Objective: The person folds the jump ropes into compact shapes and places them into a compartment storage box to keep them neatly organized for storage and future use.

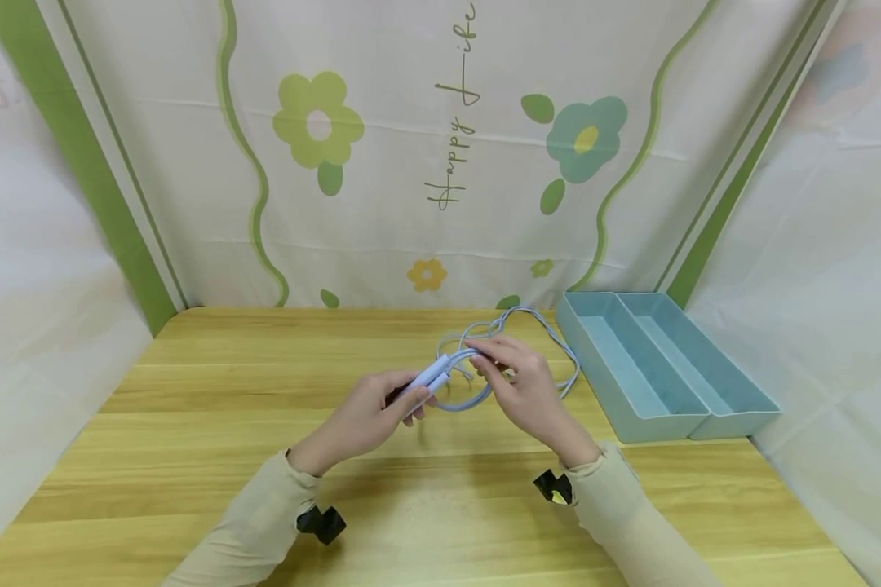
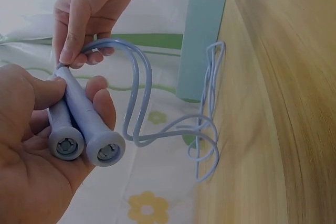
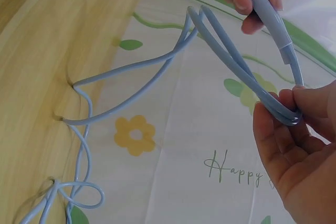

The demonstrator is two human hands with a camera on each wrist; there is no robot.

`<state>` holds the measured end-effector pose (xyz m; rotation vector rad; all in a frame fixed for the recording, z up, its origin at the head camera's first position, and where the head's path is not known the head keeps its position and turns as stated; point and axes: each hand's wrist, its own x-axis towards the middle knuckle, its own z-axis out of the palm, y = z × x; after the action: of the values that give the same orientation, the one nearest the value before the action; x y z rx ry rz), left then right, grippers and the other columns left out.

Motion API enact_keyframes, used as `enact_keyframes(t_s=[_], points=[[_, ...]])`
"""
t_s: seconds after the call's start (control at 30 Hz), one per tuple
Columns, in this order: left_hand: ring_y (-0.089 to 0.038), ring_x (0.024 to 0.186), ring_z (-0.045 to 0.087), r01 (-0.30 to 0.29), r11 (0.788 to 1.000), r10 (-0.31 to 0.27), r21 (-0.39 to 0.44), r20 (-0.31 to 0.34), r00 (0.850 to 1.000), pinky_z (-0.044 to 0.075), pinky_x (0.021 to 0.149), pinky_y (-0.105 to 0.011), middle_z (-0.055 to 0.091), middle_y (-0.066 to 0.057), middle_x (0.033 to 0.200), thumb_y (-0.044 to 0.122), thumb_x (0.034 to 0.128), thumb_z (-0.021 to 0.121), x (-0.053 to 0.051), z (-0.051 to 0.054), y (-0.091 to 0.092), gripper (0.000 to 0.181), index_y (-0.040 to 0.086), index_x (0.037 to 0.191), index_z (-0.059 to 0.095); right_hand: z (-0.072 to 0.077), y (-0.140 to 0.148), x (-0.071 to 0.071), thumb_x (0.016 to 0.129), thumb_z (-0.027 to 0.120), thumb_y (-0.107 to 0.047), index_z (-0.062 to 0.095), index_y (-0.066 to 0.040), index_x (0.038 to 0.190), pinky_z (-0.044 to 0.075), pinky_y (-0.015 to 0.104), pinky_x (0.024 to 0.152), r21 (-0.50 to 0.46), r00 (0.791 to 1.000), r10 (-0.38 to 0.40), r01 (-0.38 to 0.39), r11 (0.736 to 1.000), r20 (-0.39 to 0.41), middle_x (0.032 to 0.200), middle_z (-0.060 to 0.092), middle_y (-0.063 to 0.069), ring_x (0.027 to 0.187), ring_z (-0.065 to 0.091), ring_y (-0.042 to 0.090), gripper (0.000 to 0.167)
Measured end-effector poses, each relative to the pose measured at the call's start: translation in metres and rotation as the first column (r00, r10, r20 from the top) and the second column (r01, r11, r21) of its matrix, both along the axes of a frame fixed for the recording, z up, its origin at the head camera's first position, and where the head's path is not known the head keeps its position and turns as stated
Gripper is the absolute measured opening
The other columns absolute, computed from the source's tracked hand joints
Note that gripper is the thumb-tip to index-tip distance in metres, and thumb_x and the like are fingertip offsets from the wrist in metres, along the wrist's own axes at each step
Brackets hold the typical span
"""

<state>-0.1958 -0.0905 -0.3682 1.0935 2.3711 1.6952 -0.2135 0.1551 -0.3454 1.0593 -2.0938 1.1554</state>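
Two blue jump rope handles (image 2: 86, 111) lie side by side in my left hand (image 1: 370, 409), thumb across them and fingers curled beneath. Their round ends face the left wrist camera. Just past the handles, my right hand (image 1: 524, 391) pinches the doubled jump rope cord (image 3: 252, 80) between thumb and fingers. From there the cord bends down in a loop to the table. Its remaining length lies in loose coils behind and right of my hands, as the head view shows.
A pale blue-green tray (image 1: 635, 412) with two long compartments stands at the right on the wooden table (image 1: 213, 456). Behind the table hangs a flower-printed curtain (image 1: 389, 187), with white cloth at both sides. The cord passes close to the tray's left wall.
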Motion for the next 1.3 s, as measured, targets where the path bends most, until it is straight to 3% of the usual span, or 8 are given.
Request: enact_keyframes(t_s=[0.27,0.47,0.67,0.9,1.17,1.3], points=[[-0.017,0.079,0.066,0.055,0.998,-0.055,0.004,0.021,0.998,0.057,0.069,-0.033,0.070,-0.003,0.094,0.013,0.1030,0.054,-0.001,0.001,0.001,0.023,-0.002,0.115,0.066,0.002,0.001,0.000,0.090,0.065,0.010,0.069,0.006,0.115,0.052,0.022,0.067,0.003,0.999,0.039,-0.039,0.999,-0.028,0.097,0.066,0.009,0.074,0.062,0.023,0.026],[-0.016,0.075,0.063,0.022,1.000,-0.022,0.006,-0.026,0.999,0.055,0.066,-0.032,0.067,0.002,0.088,0.016,0.1030,0.054,0.002,0.002,0.002,0.020,0.001,0.110,0.066,0.002,0.003,0.000,0.089,0.066,0.010,0.071,0.002,0.114,0.054,0.027,0.066,-0.006,0.999,0.022,-0.022,1.000,-0.036,0.098,0.068,0.005,0.076,0.062,0.015,0.027],[-0.018,0.078,0.064,-0.031,0.997,0.033,0.077,-0.023,0.999,0.056,0.067,-0.032,0.068,0.001,0.091,0.016,0.1029,0.054,0.006,0.008,0.001,0.023,0.003,0.120,0.064,0.004,0.007,-0.002,0.087,0.069,0.009,0.072,0.001,0.112,0.055,0.025,0.066,-0.021,1.000,-0.007,0.007,1.000,-0.031,0.095,0.068,0.003,0.078,0.063,0.013,0.026],[-0.020,0.077,0.064,-0.091,0.981,0.095,0.170,-0.013,0.995,0.056,0.066,-0.031,0.069,-0.002,0.092,0.013,0.1010,0.057,0.009,0.011,0.001,0.022,0.002,0.118,0.066,0.003,0.008,-0.003,0.091,0.066,0.006,0.070,0.002,0.114,0.056,0.030,0.065,0.015,1.000,-0.007,0.007,1.000,-0.003,0.097,0.066,0.005,0.078,0.062,0.013,0.024],[-0.024,0.081,0.066,-0.033,0.954,0.037,0.297,-0.007,0.999,0.055,0.067,-0.031,0.069,-0.020,0.097,0.001,0.0999,0.056,0.007,0.012,0.001,0.023,-0.002,0.120,0.066,0.000,0.007,-0.003,0.091,0.065,0.009,0.070,-0.001,0.113,0.054,0.030,0.058,0.024,1.000,-0.010,0.010,1.000,0.020,0.094,0.064,0.006,0.074,0.058,0.014,0.025],[-0.024,0.084,0.066,-0.050,0.944,0.045,0.327,0.024,0.999,0.056,0.070,-0.033,0.068,-0.023,0.101,0.004,0.1006,0.056,0.009,0.014,0.000,0.024,-0.003,0.122,0.064,-0.002,0.006,-0.003,0.092,0.064,0.005,0.071,-0.004,0.109,0.053,0.028,0.057,0.030,0.996,-0.019,0.016,0.999,0.083,0.093,0.065,0.005,0.077,0.059,0.015,0.021]])
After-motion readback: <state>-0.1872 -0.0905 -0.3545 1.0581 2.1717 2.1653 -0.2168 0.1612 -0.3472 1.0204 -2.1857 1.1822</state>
